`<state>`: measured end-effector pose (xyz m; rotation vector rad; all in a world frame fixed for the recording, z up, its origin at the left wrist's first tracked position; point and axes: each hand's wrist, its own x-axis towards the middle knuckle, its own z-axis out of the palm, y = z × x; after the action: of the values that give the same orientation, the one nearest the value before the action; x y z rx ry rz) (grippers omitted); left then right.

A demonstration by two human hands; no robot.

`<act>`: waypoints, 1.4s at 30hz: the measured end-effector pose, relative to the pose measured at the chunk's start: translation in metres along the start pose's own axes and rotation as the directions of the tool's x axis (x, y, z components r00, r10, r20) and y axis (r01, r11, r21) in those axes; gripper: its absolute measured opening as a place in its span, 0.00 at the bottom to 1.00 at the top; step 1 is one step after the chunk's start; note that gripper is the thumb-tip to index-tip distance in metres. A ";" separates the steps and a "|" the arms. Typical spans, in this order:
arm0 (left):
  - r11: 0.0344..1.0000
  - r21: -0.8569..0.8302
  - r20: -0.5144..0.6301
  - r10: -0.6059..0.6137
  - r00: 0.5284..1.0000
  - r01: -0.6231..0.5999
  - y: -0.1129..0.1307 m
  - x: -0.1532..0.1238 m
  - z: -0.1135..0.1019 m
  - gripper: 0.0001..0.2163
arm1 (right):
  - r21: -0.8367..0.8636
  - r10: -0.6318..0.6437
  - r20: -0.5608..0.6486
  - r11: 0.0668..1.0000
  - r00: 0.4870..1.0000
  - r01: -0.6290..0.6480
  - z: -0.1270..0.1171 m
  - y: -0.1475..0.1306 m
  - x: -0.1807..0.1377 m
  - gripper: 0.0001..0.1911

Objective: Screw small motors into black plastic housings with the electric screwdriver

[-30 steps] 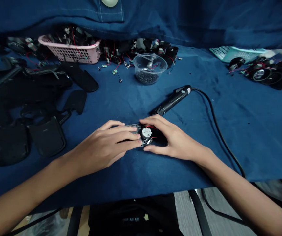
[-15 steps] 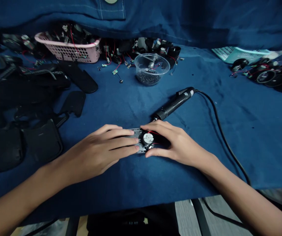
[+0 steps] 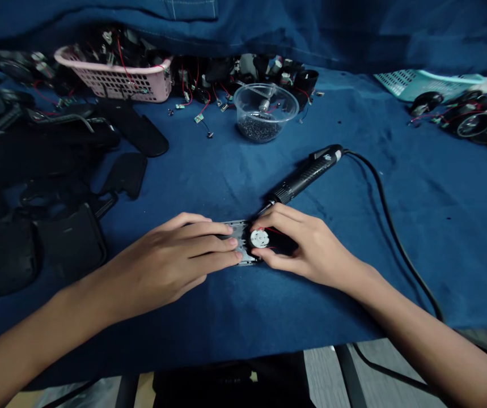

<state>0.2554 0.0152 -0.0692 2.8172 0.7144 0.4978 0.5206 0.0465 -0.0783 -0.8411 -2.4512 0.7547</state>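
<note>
My left hand (image 3: 187, 246) lies over a small grey plastic housing (image 3: 241, 232), fingers stretched across its top and holding it against the cloth. At the housing's right end, my right hand (image 3: 303, 238) pinches a small motor with a round white cap (image 3: 260, 238) between thumb and fingers. Thin red wires run from the motor under the right hand. Just beyond my right fingertips lies a black electric screwdriver (image 3: 306, 175), its tip pointing toward the housing. The underside of the housing and the left thumb are hidden.
A clear plastic bowl (image 3: 264, 116) of small dark screws stands behind the screwdriver. Behind it are a pink basket (image 3: 128, 84) and wired parts. Black plastic covers (image 3: 71, 238) pile up at left. A teal basket (image 3: 426, 85) stands back right. The screwdriver cable (image 3: 390, 226) curves along the right.
The right thumb and fingers have closed in around the white-capped motor, where before they spanned the housing's end more widely. The left hand has stayed in place. The view has shifted slightly.
</note>
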 end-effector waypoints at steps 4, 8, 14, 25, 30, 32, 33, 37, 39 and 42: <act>1.000 -0.007 0.012 0.003 1.000 -0.003 -0.001 -0.001 -0.001 0.19 | -0.017 0.000 -0.008 1.000 1.000 0.000 0.000 0.000 -0.001 0.10; 1.000 -0.007 0.011 -0.002 1.000 0.002 -0.001 -0.002 -0.001 0.19 | 0.002 -0.007 -0.002 1.000 1.000 0.007 0.001 0.000 -0.003 0.11; 1.000 -0.006 -0.001 -0.007 1.000 0.007 0.000 0.001 0.000 0.18 | 0.019 -0.031 -0.048 0.999 0.998 0.032 -0.003 0.000 -0.002 0.26; 0.991 -0.111 -0.023 -0.074 0.997 0.071 -0.001 0.001 0.002 0.20 | -0.011 -0.039 0.029 0.999 0.999 0.039 -0.005 -0.007 0.002 0.28; 0.996 -0.066 -0.023 -0.059 0.998 0.058 0.001 -0.001 0.004 0.20 | -0.022 -0.034 0.032 0.999 0.999 0.034 -0.006 -0.009 0.003 0.28; 0.999 0.014 -0.002 -0.039 0.999 0.039 0.004 -0.002 0.005 0.20 | -0.026 -0.033 0.031 0.999 0.999 0.034 -0.005 -0.010 0.002 0.28; 0.998 0.062 0.002 -0.022 1.000 0.022 0.006 -0.003 0.005 0.20 | -0.027 -0.032 0.028 0.999 0.999 0.033 -0.004 -0.010 0.002 0.28; 0.977 0.211 -0.051 0.040 0.998 -0.028 0.012 -0.004 0.009 0.18 | -0.026 -0.020 0.013 0.999 1.000 0.020 -0.002 -0.010 0.000 0.28; 0.975 0.223 -0.058 0.038 0.998 -0.024 0.013 -0.003 0.010 0.17 | -0.022 -0.009 0.009 1.000 1.000 0.009 -0.001 -0.010 -0.002 0.29; 0.982 0.185 -0.040 0.026 0.999 -0.018 0.011 -0.001 0.010 0.16 | -0.005 0.009 0.000 1.000 1.000 -0.009 0.000 -0.009 -0.003 0.29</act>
<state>0.2628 0.0037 -0.0756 2.9981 0.7763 0.5208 0.5187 0.0384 -0.0732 -0.8552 -2.4516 0.7519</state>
